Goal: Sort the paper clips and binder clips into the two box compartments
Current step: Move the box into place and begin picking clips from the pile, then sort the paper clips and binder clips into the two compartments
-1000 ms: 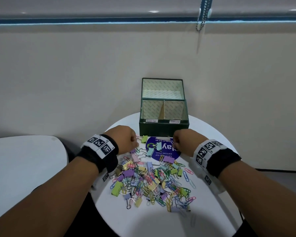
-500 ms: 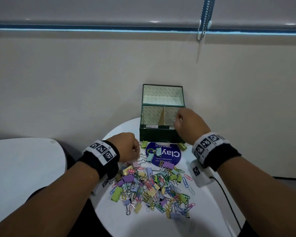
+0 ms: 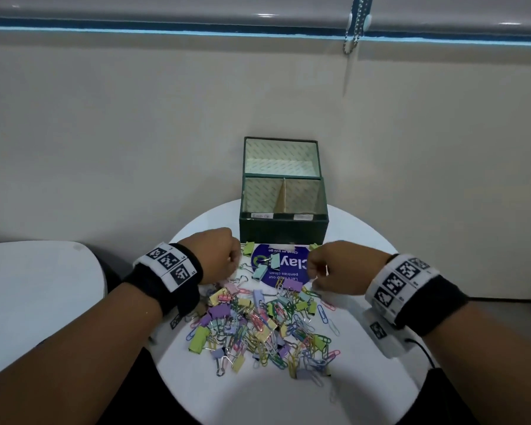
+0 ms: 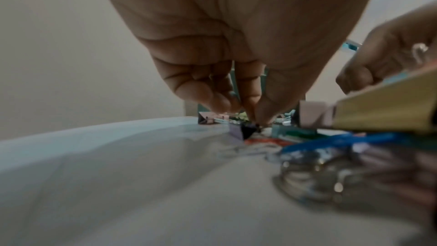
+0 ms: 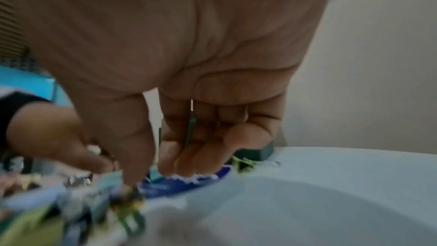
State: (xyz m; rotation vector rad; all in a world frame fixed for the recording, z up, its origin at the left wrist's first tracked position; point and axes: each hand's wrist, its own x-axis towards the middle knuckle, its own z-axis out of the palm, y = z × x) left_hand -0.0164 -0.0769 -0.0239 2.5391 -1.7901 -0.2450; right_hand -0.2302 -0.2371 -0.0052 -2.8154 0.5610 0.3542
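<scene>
A heap of coloured paper clips and binder clips [image 3: 258, 323] lies on the round white table [image 3: 365, 378]. Behind it stands the dark green box [image 3: 284, 231] with its lid up and a card divider [image 3: 281, 196] between two compartments. My left hand [image 3: 235, 262] is at the heap's far left edge. In the left wrist view its thumb and forefinger [image 4: 254, 119] pinch the top of a small purple binder clip [image 4: 237, 130]. My right hand [image 3: 311, 273] hovers at the heap's far right. Its thumb and loosely curled fingers [image 5: 189, 164] are apart over a teal clip [image 5: 155, 175], holding nothing.
A blue round sticker [image 3: 288, 268] lies on the table between the box and the heap, with a few clips on it. A second white table [image 3: 28, 286] is to the left. A wall rises close behind the box.
Half a second ago my right hand was up over the box's right compartment. It has come back down to the heap. My left hand has stayed at the heap's far left edge.
</scene>
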